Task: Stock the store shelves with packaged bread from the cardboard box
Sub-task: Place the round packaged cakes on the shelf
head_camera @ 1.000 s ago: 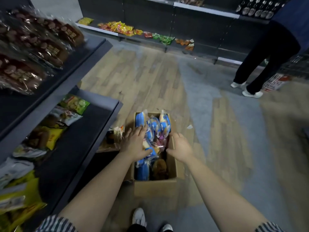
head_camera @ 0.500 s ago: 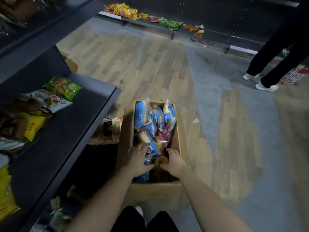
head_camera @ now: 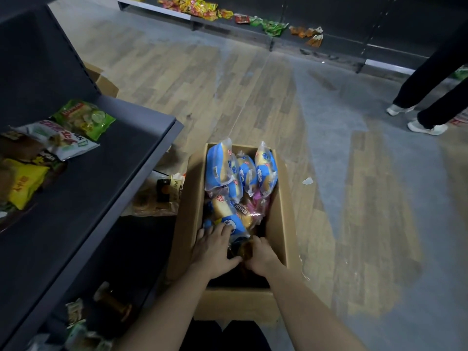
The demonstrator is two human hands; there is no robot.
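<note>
Both bare forearms are extending forward and downward, converging toward the middle. The left hand (head_camera: pixel 214 252) is lying palm-down, fingers spread and pointing forward, thumb angling inward. The right hand (head_camera: pixel 262 255) is sitting just beside it, fingers curling downward in a closing grip. The two thumbs are nearly touching. Both wrists are held fairly straight.

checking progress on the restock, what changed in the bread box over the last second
Both hands slid from the middle of the brown cardboard box toward its near end. The left hand now lies on a blue bread packet; the right hand closes around a dark brown wrapped loaf. The three upright blue packets stayed put.
</note>
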